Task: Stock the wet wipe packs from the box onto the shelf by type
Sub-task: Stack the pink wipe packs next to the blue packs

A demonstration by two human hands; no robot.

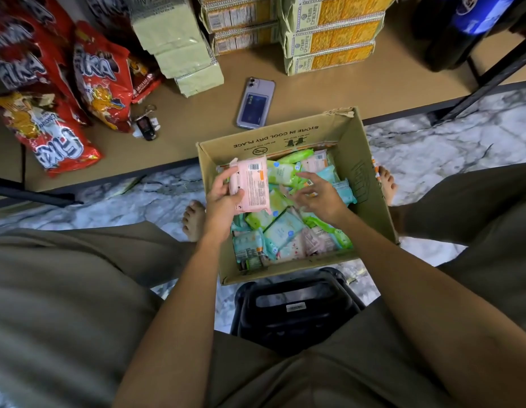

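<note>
Head view: left hand (223, 201) grips one pink pack (251, 184) (barcode up); right hand (317, 195) hovers, fingers loose.

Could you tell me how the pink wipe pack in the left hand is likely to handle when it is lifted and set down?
The pink wipe pack looks soft-sided, so it probably gives a little in the left hand. Its film wrapper may be slightly slippery. Being flat and rectangular, it should lie or stack steadily on the shelf, not roll.

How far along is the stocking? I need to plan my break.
Barely begun: no wipe packs show on the shelf yet. In hand: the left hand holds a pink pack over the box, while the right hand reaches in, open. Left: the box remains nearly full of mixed packs.
</note>
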